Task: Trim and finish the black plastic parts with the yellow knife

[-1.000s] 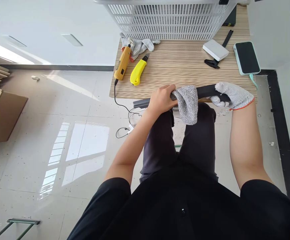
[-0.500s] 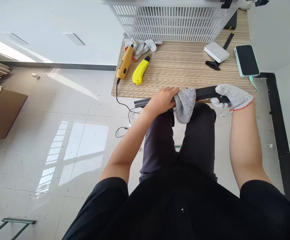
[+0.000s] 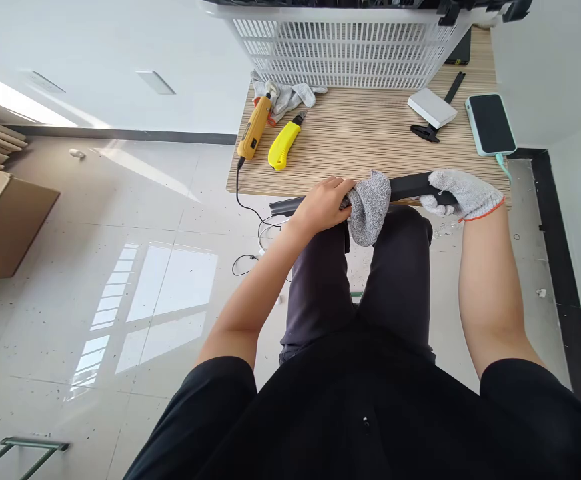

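Observation:
A long black strip (image 3: 406, 187) lies across my lap, just off the front edge of the wooden table (image 3: 370, 140). My right hand (image 3: 463, 194), in a grey knit glove with an orange cuff, is closed round the strip's right end. My bare left hand (image 3: 323, 203) grips a loose grey glove (image 3: 370, 208) that is draped over the strip's middle and hangs down over my thigh. The strip's left end (image 3: 283, 207) sticks out past my left hand.
On the table lie a yellow corded rotary tool (image 3: 254, 128), a yellow utility knife (image 3: 283, 141), a pair of grey gloves (image 3: 290, 93), a white box (image 3: 431, 107), a black part (image 3: 437, 110) and a phone (image 3: 490, 124). A white slatted basket (image 3: 345, 47) stands at the back. A cardboard box (image 3: 5, 220) sits on the floor at left.
My left hand has bunched the loose glove tighter on the strip, so it hangs shorter. My right hand has kept its hold. The view has shifted slightly.

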`<control>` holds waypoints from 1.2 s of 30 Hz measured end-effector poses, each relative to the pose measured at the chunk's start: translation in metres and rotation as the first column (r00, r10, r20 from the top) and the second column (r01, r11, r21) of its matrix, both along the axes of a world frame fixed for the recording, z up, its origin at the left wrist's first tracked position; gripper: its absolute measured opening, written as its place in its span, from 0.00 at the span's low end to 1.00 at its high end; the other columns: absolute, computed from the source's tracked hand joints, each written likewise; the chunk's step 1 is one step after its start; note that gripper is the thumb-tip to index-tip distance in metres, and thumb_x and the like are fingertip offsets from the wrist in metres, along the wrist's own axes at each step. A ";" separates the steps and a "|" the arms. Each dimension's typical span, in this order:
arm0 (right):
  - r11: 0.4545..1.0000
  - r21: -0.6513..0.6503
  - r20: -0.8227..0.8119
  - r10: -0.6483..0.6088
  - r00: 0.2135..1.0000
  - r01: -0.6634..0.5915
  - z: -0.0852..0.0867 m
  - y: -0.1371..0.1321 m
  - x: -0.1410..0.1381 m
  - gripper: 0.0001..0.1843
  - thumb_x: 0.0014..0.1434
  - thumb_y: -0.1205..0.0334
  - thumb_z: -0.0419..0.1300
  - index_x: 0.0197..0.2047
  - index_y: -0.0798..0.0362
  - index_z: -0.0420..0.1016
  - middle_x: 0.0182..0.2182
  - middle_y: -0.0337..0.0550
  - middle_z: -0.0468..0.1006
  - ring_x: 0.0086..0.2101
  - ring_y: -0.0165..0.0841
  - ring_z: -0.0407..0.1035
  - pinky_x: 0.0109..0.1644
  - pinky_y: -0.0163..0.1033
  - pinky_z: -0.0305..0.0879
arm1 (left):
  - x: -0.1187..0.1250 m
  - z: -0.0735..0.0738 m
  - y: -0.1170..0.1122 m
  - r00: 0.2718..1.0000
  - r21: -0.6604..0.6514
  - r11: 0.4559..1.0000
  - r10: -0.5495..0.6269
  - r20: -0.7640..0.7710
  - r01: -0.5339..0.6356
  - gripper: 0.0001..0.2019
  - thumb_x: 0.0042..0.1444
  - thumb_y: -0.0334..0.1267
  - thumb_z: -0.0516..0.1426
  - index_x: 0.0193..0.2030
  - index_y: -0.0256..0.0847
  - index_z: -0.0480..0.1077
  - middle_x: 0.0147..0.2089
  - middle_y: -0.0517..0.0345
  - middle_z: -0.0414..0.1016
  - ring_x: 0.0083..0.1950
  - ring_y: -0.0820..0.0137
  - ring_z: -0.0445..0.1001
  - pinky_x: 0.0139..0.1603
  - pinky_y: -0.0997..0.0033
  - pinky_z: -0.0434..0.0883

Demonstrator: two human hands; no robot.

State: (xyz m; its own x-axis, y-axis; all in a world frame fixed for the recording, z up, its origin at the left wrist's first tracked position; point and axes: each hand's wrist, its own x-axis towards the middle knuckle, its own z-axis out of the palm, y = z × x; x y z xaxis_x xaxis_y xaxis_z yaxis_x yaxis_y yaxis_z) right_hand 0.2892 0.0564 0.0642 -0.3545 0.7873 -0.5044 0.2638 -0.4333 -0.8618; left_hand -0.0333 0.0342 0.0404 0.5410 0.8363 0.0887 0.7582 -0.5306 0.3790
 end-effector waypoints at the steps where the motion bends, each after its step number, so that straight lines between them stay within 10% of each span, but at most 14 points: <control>1: 1.000 -0.012 0.011 -0.005 1.000 0.006 0.000 0.000 0.000 0.17 0.73 0.51 0.55 0.38 0.54 0.75 0.21 0.39 0.71 0.19 0.27 0.59 0.21 0.36 0.42 | -0.001 0.002 0.000 1.000 -0.013 1.000 -0.013 0.001 0.013 0.19 0.61 0.34 0.56 0.59 0.39 0.72 0.51 0.44 0.79 0.57 0.51 0.74 0.60 0.53 0.71; 22: 0.998 0.014 -0.029 0.055 0.998 -0.054 0.013 -0.005 -0.012 0.17 0.74 0.59 0.51 0.35 0.53 0.74 0.21 0.38 0.71 0.18 0.27 0.60 0.19 0.35 0.43 | -0.009 0.023 -0.017 0.995 -0.246 0.964 0.085 -0.054 -0.096 0.34 0.63 0.34 0.50 0.77 0.45 0.59 0.64 0.44 0.72 0.65 0.48 0.65 0.71 0.41 0.59; 36: 0.995 -0.060 -0.025 -0.084 0.996 0.082 0.013 -0.007 -0.017 0.20 0.78 0.56 0.47 0.41 0.55 0.76 0.19 0.36 0.70 0.17 0.25 0.56 0.21 0.36 0.40 | 0.012 0.002 -0.008 0.978 -0.035 0.977 0.208 -0.031 -0.209 0.16 0.65 0.38 0.55 0.59 0.46 0.71 0.56 0.45 0.77 0.62 0.46 0.69 0.64 0.42 0.63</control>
